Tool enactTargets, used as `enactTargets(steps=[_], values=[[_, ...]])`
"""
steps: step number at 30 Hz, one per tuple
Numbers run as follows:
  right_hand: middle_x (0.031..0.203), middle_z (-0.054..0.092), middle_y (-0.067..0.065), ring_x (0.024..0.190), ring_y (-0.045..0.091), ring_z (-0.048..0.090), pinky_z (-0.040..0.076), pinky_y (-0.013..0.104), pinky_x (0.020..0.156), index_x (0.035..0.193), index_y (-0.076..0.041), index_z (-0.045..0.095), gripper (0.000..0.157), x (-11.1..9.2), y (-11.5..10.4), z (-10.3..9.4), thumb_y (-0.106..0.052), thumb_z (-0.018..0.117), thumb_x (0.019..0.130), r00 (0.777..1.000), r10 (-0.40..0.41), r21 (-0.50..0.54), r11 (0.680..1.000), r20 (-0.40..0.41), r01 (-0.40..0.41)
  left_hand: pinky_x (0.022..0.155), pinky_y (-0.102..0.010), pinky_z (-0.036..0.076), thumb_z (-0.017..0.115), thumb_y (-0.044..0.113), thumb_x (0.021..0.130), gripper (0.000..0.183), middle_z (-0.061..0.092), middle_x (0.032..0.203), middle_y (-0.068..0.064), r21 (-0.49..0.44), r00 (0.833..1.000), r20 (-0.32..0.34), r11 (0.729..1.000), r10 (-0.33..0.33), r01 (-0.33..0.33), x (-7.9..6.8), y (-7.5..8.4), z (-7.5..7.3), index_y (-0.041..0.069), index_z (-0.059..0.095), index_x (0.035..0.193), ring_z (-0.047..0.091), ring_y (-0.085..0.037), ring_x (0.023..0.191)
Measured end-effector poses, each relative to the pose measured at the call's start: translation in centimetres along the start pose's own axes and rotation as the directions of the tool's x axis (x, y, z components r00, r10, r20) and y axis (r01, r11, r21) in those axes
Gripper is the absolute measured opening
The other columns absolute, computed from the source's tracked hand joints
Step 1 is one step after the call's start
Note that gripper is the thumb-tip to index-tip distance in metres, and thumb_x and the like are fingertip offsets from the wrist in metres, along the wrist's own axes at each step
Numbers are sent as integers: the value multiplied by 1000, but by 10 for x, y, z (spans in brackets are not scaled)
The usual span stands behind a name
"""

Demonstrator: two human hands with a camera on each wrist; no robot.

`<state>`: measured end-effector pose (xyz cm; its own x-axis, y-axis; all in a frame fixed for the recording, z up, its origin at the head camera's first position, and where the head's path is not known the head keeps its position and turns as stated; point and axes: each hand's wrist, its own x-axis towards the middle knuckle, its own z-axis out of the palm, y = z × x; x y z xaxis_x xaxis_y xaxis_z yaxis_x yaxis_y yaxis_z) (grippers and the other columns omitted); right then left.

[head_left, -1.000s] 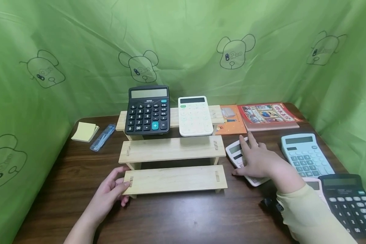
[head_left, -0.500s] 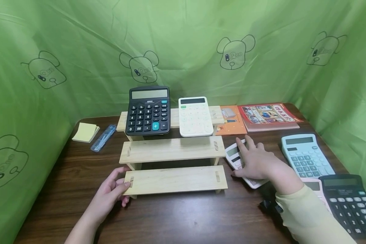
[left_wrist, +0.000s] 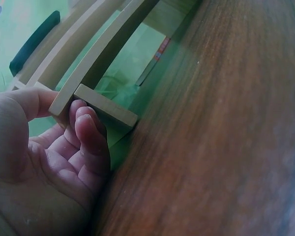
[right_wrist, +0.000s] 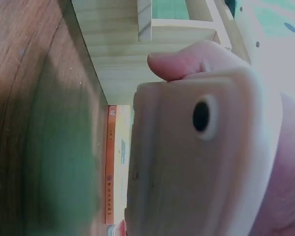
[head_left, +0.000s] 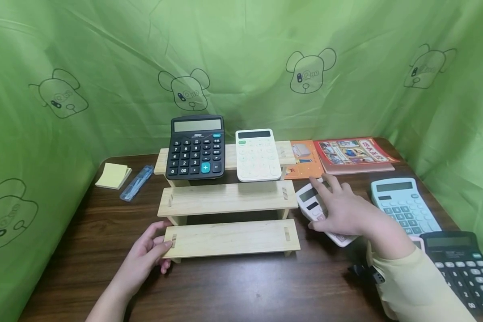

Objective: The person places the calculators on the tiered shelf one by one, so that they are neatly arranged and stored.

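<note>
My left hand (head_left: 142, 256) pinches the left end of the lowest shelf of a three-step wooden rack (head_left: 231, 239), thumb on top and fingers beneath. At the right of the rack, my right hand (head_left: 348, 213) grips a pale calculator (head_left: 308, 195) from above, its screen end angled toward the rack. The right wrist view shows the underside of this calculator (right_wrist: 187, 162), tilted up off the table, with the thumb along one edge. A black calculator (head_left: 195, 147) and a white calculator (head_left: 258, 156) lean on the top shelf.
To the right lie a light blue calculator (head_left: 404, 203), a black calculator (head_left: 460, 264) and a pale one mostly hidden by the sleeve. Behind are an orange booklet (head_left: 306, 163) and a red book (head_left: 352, 152). Sticky notes (head_left: 112, 175) and a blue, clear-looking item (head_left: 137, 183) are left.
The right hand has shifted slightly right, and the pale calculator in it has turned and tipped up a little. My left hand stays on the rack.
</note>
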<state>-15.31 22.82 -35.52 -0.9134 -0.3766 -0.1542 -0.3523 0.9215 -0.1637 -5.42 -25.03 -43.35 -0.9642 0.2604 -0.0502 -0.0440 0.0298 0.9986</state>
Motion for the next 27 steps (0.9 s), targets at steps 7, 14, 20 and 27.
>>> enactTargets(steps=[7, 14, 20, 27], values=[[156, 12, 17, 116, 41, 39, 51, 48, 67, 156, -25, -1, 124, -6, -4, -13, -69, 73, 67, 992, -9, 33, 999, -123, 13, 43, -37, 50, 49, 7, 101, 41, 65, 89, -18, -17, 1000, 6, 1000, 4, -4, 0, -3, -2, 3, 31, 137, 57, -20, 55], [158, 6, 14, 130, 46, 29, 50, 57, 77, 156, -26, -5, 124, -17, -19, -30, -73, 69, 68, 975, 3, 100, 995, -223, 20, 43, -37, 50, 49, 6, 101, 41, 65, 91, -18, -22, 1000, 5, 1000, 4, -3, 0, -5, -5, 3, 31, 137, 58, -20, 55], [161, 0, 8, 134, 45, 24, 48, 63, 82, 155, -26, -4, 123, -22, -35, -32, -71, 70, 68, 954, -14, 108, 993, -298, 48, 43, -37, 51, 49, 7, 101, 42, 65, 91, -19, -22, 1000, 6, 1000, 2, -2, 1, -4, -5, 4, 31, 138, 58, -20, 55], [160, 8, 9, 134, 38, 28, 46, 62, 87, 155, -13, 14, 123, -21, -48, -26, -61, 79, 63, 939, -41, 103, 991, -342, 81, 44, -37, 51, 50, 7, 101, 42, 65, 91, -18, -24, 1000, 2, 1000, -5, 5, 1, -4, -3, 5, 31, 138, 58, -20, 55]])
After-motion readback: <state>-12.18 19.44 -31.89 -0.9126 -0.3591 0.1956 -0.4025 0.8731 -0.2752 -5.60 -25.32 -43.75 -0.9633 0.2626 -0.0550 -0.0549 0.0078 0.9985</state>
